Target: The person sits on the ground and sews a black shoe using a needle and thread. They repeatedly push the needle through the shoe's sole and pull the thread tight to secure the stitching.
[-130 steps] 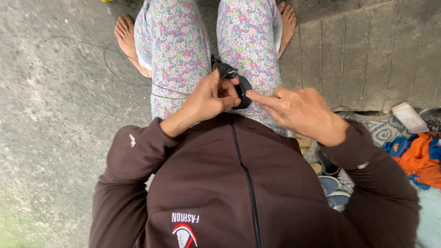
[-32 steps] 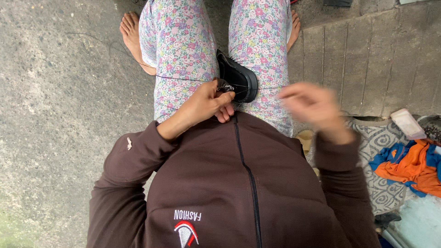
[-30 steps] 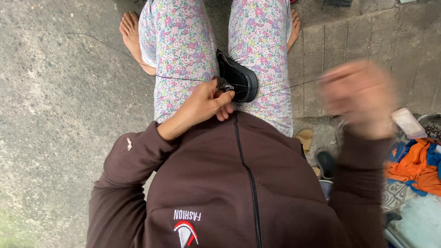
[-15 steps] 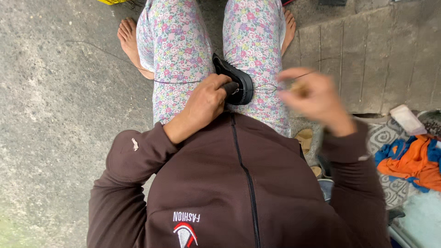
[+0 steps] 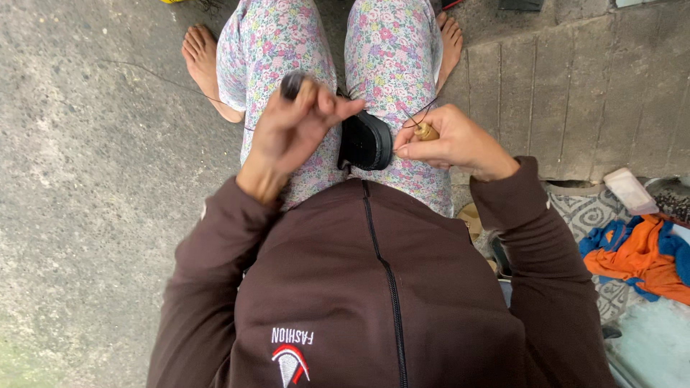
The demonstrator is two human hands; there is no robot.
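A: Left hand lifted off shoe, now fisted on a dark tool
B: Right hand?
A: Pinching awl, thread taut; shoe wedged between thighs

Concrete floor underfoot

Bare feet rest on it near its top edge; an orange-and-blue cloth lies at its right edge.

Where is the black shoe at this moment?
In the head view the black shoe lies in the person's lap, wedged between the two thighs in floral trousers. It sits between the left hand and the right hand, just above the brown jacket's zip.
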